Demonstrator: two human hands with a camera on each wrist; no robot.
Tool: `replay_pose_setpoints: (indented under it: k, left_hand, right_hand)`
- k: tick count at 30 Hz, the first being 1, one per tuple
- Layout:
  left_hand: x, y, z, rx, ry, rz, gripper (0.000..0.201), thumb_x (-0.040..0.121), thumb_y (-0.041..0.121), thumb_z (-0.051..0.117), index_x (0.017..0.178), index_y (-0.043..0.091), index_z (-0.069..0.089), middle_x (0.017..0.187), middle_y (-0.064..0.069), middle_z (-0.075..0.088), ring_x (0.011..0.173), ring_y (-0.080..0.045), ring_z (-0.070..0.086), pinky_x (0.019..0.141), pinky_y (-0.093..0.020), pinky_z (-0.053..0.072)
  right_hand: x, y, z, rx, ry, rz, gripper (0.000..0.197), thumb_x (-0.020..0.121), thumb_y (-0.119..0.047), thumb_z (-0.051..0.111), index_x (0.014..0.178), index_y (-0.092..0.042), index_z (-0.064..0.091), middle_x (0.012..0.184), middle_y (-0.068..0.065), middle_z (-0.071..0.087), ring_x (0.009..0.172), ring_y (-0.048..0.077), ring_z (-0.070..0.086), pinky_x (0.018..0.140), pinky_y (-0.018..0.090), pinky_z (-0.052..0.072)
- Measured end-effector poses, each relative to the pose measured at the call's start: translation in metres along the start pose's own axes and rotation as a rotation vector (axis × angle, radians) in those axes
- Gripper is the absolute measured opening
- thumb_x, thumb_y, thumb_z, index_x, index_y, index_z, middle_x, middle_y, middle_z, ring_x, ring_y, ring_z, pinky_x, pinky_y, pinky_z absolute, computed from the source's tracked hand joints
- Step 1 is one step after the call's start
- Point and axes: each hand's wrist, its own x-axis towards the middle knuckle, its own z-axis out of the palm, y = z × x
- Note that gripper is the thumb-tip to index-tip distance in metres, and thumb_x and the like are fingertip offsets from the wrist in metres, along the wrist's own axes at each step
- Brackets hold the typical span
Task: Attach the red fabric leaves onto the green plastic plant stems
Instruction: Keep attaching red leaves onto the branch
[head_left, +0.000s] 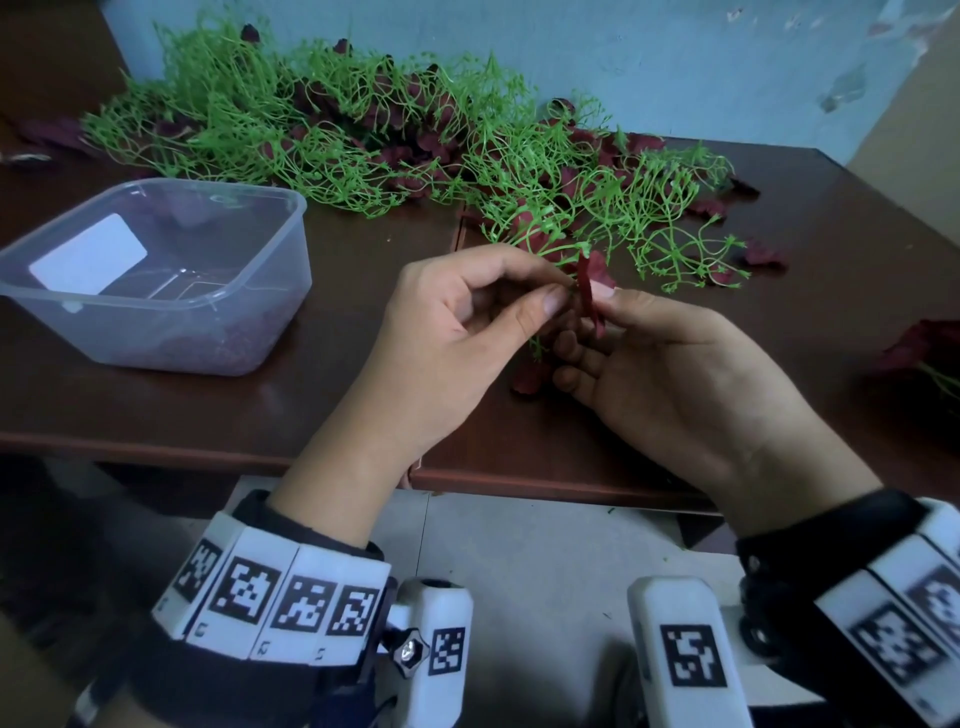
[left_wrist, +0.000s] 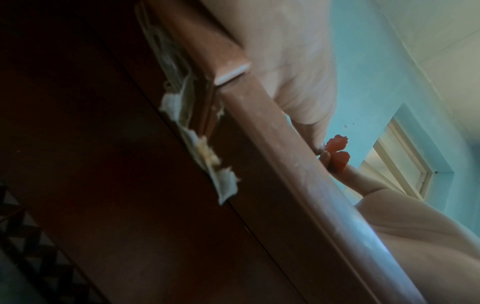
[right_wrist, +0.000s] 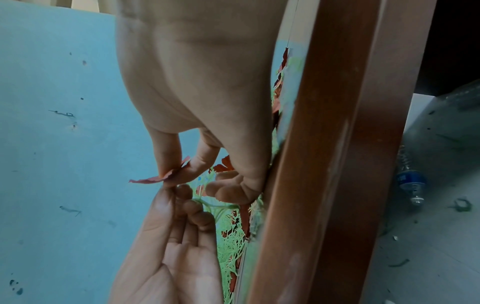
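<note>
My left hand (head_left: 561, 291) pinches the tip of a thin green plastic stem (head_left: 550, 249) between thumb and forefinger. My right hand (head_left: 597, 306) pinches a dark red fabric leaf (head_left: 587, 280) and holds it against that stem tip. In the right wrist view, the right hand (right_wrist: 168, 179) grips the leaf (right_wrist: 150, 180) from above, and the left hand (right_wrist: 179, 191) meets it from below, palm showing. The leaf (left_wrist: 337, 148) also shows past the table edge in the left wrist view. A big pile of green stems (head_left: 332, 135) mixed with red leaves lies behind the hands.
A translucent plastic container (head_left: 249, 312) stands on the dark wooden table (head_left: 260, 405) to the left. A loose red leaf (head_left: 530, 376) lies under the hands, and more leaves (head_left: 919, 338) lie at the right edge. A plastic bottle (right_wrist: 411, 181) lies on the floor.
</note>
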Motion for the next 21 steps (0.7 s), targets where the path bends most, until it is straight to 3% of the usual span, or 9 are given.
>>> replay_pose_setpoints:
  k: [3, 6, 9, 13, 21]
  left_hand:
    - [0.0001, -0.0009, -0.0001, -0.007, -0.004, -0.003, 0.009, 0.094, 0.002, 0.070, 0.100, 0.007, 0.074, 0.091, 0.001, 0.074, 0.089, -0.005, 0.070, 0.081, -0.019, 0.052]
    - [0.0000, -0.0023, 0.0005, -0.014, -0.019, -0.013, 0.009, 0.094, 0.003, 0.070, 0.101, 0.007, 0.074, 0.093, -0.002, 0.075, 0.091, -0.009, 0.071, 0.082, -0.023, 0.054]
    - [-0.0004, -0.0032, -0.0003, -0.015, -0.021, -0.027, 0.009, 0.094, 0.003, 0.070, 0.099, 0.010, 0.074, 0.091, 0.002, 0.074, 0.090, -0.007, 0.070, 0.081, -0.022, 0.053]
    - [-0.0009, -0.0004, 0.0011, -0.017, -0.018, -0.032, 0.009, 0.093, 0.000, 0.070, 0.095, 0.009, 0.073, 0.086, 0.004, 0.072, 0.083, -0.002, 0.067, 0.077, -0.018, 0.051]
    - [-0.0009, -0.0017, -0.0008, -0.018, -0.024, -0.037, 0.010, 0.093, 0.000, 0.069, 0.095, 0.009, 0.073, 0.085, 0.005, 0.071, 0.083, 0.000, 0.066, 0.076, -0.017, 0.050]
  right_hand:
    - [0.0013, -0.0001, -0.0011, 0.022, 0.005, 0.005, 0.026, 0.079, -0.022, 0.060, 0.102, -0.010, 0.057, 0.083, 0.003, 0.052, 0.075, 0.014, 0.056, 0.078, 0.031, 0.042]
    - [0.0016, -0.0003, -0.0019, 0.021, 0.002, -0.001, 0.020, 0.079, -0.021, 0.060, 0.095, -0.012, 0.057, 0.082, 0.003, 0.052, 0.077, 0.015, 0.055, 0.078, 0.032, 0.042]
    - [0.0018, 0.0008, -0.0024, 0.009, -0.007, -0.003, 0.016, 0.079, -0.021, 0.058, 0.092, -0.012, 0.057, 0.081, 0.004, 0.055, 0.077, 0.016, 0.055, 0.075, 0.030, 0.043]
    - [0.0037, 0.0013, -0.0055, 0.015, -0.024, 0.003, 0.027, 0.078, -0.022, 0.059, 0.102, -0.013, 0.048, 0.090, 0.006, 0.053, 0.083, 0.017, 0.055, 0.077, 0.030, 0.045]
    - [0.0039, 0.0009, -0.0036, -0.010, -0.006, 0.003, 0.007, 0.081, -0.021, 0.058, 0.082, -0.015, 0.056, 0.085, 0.004, 0.052, 0.078, 0.016, 0.057, 0.073, 0.029, 0.047]
